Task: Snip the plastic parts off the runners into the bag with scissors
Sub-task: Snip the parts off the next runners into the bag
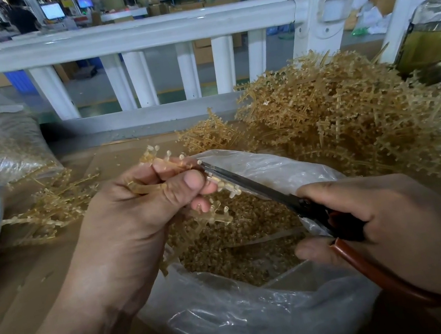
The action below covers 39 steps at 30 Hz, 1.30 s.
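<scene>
The left hand [133,206] pinches a runner [173,171] of small tan plastic parts between thumb and fingers [187,183], holding it over the open mouth of the clear bag [266,318] that sits at the near edge of the counter [30,283]. The right hand [388,215] has its fingers curled through the red-brown handles of the scissors [247,182], whose dark blades lie nearly closed along the row of parts, the tip just past the left thumb. The bag already holds a deep layer of cut parts [239,236]. The main risk looks like the blades nicking the left thumb, since they run right beside it; a part could also spring off sideways and miss the bag, or the bag's loose rim could get caught in the cut, as the blades pass directly over it. A big heap of uncut runners [351,123] fills the far right of the counter, and what seem to be stripped ones [52,205] lie at the left, though I cannot tell for sure. The lower handle loop is hidden under the right palm, and exactly which part sits between the blades is too small to make out.
</scene>
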Tool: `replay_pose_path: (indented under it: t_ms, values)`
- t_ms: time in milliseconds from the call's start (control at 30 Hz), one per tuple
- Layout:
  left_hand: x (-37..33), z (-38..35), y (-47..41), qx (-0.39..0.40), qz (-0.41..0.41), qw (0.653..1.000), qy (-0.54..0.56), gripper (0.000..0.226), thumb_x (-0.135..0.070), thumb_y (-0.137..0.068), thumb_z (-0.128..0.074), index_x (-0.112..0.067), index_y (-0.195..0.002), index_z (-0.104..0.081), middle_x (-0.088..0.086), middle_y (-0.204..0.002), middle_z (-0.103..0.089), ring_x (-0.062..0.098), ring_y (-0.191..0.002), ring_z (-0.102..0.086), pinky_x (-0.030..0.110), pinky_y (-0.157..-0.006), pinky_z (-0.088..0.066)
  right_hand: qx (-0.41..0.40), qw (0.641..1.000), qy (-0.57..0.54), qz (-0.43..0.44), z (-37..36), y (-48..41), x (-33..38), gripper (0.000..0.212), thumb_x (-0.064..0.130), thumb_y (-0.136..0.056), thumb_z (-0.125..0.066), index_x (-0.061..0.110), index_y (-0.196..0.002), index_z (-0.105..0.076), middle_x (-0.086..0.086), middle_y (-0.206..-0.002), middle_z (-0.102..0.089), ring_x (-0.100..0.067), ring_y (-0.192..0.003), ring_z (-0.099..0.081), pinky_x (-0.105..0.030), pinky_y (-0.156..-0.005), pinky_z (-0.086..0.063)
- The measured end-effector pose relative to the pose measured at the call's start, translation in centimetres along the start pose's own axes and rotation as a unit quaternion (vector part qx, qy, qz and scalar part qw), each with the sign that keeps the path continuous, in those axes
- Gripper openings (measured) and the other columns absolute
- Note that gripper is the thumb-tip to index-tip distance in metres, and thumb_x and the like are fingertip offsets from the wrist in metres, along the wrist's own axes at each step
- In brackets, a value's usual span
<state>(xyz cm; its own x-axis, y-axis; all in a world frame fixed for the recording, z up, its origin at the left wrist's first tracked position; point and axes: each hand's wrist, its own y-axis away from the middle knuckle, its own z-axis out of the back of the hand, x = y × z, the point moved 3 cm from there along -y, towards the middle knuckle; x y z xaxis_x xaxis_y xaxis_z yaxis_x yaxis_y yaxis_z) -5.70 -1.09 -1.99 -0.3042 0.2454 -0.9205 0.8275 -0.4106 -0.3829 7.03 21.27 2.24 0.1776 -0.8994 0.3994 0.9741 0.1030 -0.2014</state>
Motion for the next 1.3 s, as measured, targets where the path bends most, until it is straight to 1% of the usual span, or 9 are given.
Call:
replay_pose_path:
  t_ms: [67, 167, 267, 367, 600, 733, 933, 1100, 1300]
  values:
    - [0.1, 0.1, 0.1, -0.001, 0.001, 1.0, -0.005, 0.023, -0.043, -0.082, -0.082, -0.024, -0.095, -0.078, 0.004, -0.09, -0.078, 0.016, -0.081, -0.075, 0.028, -0.07, -0.059, -0.003, 1.0, -0.005, 0.004, -0.1, -0.2, -0.1, 0.058, 0.088, -0.078, -0.039, 0.044, -0.115, -0.05, 0.016, -0.083, -0.066, 0.001, -0.072, -0.062, -0.021, -0.055, -0.049]
    - [0.4, 0.3, 0.2, -0.004, 0.005, 1.0, -0.015, 0.023, -0.041, -0.086, -0.081, -0.024, -0.1, -0.077, 0.003, -0.095, -0.078, 0.017, -0.085, -0.075, 0.03, -0.073, -0.059, -0.01, 1.0, -0.004, 0.026, -0.2, -0.2, -0.3, 0.054, 0.083, -0.08, -0.045, 0.042, -0.113, -0.056, 0.018, -0.079, -0.064, 0.002, -0.069, -0.06, -0.019, -0.059, -0.045]
    - [0.4, 0.4, 0.1, -0.006, 0.011, 1.0, -0.025, 0.024, -0.041, -0.087, -0.08, -0.023, -0.102, -0.076, 0.003, -0.096, -0.078, 0.017, -0.085, -0.075, 0.032, -0.073, -0.059, -0.015, 0.999, 0.004, 0.038, -0.3, -0.4, -0.3, 0.048, 0.08, -0.079, -0.048, 0.041, -0.105, -0.058, 0.016, -0.071, -0.059, 0.0, -0.064, -0.058, -0.019, -0.056, -0.043]
    - [0.5, 0.5, 0.0, -0.008, 0.015, 0.999, -0.03, 0.023, -0.041, -0.088, -0.08, -0.023, -0.102, -0.076, 0.004, -0.096, -0.078, 0.019, -0.085, -0.075, 0.033, -0.073, -0.06, -0.013, 0.999, -0.002, 0.046, -0.2, -0.4, -0.4, 0.042, 0.078, -0.078, -0.05, 0.043, -0.099, -0.057, 0.015, -0.068, -0.056, -0.003, -0.062, -0.057, -0.022, -0.054, -0.043]
    - [0.2, 0.2, 0.2, -0.025, 0.02, 0.999, -0.025, 0.028, -0.043, -0.084, -0.083, -0.021, -0.099, -0.076, 0.007, -0.095, -0.077, 0.022, -0.084, -0.075, 0.035, -0.073, -0.059, -0.015, 0.998, 0.001, 0.059, 0.0, -0.4, -0.2, 0.026, 0.076, -0.08, -0.051, 0.052, -0.088, -0.046, 0.015, -0.064, -0.051, -0.003, -0.06, -0.055, -0.02, -0.052, -0.041]
    - [-0.6, -0.4, 0.2, -0.015, 0.018, 1.0, -0.011, 0.027, -0.047, -0.079, -0.084, -0.024, -0.092, -0.078, 0.006, -0.088, -0.077, 0.017, -0.079, -0.074, 0.03, -0.07, -0.058, -0.02, 0.998, -0.001, 0.064, 0.0, -0.4, -0.1, 0.027, 0.073, -0.081, -0.053, 0.047, -0.084, -0.047, 0.012, -0.062, -0.049, -0.005, -0.057, -0.053, -0.02, -0.051, -0.039]
    - [-1.2, -1.0, 0.3, -0.01, 0.011, 1.0, 0.0, 0.024, -0.048, -0.078, -0.083, -0.027, -0.09, -0.078, 0.002, -0.086, -0.077, 0.013, -0.077, -0.074, 0.026, -0.068, -0.058, -0.02, 0.998, -0.009, 0.057, -0.1, -0.4, -0.3, 0.034, 0.075, -0.08, -0.052, 0.043, -0.089, -0.057, 0.014, -0.063, -0.052, -0.004, -0.058, -0.056, -0.021, -0.052, -0.041]
    - [-1.6, -1.0, 0.6, -0.012, 0.009, 1.0, -0.001, 0.025, -0.05, -0.076, -0.083, -0.029, -0.089, -0.079, -0.001, -0.086, -0.077, 0.011, -0.077, -0.074, 0.025, -0.068, -0.058, -0.024, 0.998, -0.009, 0.05, -0.2, -0.3, -0.5, 0.047, 0.078, -0.079, -0.05, 0.036, -0.093, -0.063, 0.012, -0.066, -0.055, -0.004, -0.061, -0.057, -0.022, -0.053, -0.043]
    - [-1.7, -1.3, 0.6, -0.015, 0.017, 1.0, -0.008, 0.032, -0.058, -0.07, -0.084, -0.032, -0.087, -0.079, -0.003, -0.083, -0.077, 0.009, -0.075, -0.073, 0.025, -0.067, -0.058, -0.022, 0.999, 0.002, 0.049, -0.3, -0.4, -0.6, 0.045, 0.079, -0.079, -0.048, 0.043, -0.102, -0.06, 0.016, -0.071, -0.057, -0.001, -0.067, -0.059, -0.02, -0.059, -0.045]
